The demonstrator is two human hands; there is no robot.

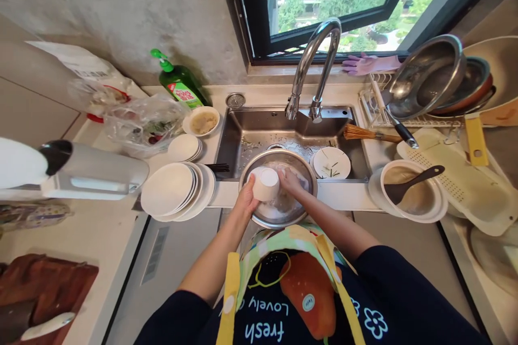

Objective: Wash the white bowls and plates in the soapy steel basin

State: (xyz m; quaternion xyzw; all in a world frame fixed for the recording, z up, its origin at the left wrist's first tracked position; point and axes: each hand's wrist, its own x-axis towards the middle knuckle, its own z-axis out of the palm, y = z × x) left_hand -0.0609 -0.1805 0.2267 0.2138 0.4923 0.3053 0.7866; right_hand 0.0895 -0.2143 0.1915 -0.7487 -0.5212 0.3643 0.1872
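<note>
In the head view, your left hand (246, 200) holds a white cup (267, 184), fingers clamped around it, above a steel bowl (281, 215) resting at the front edge of the sink (259, 132). Your right hand (290, 180) is inside the bowl, fingers together, just beside the cup. Stacked plates (168, 190) sit left of the sink; a brush (362, 133) lies at its right edge.

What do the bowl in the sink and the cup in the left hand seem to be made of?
The bowl looks like stainless steel, going by its shiny silver rim. The cup looks like white glazed ceramic, smooth and opaque, though plastic remains possible.
</note>
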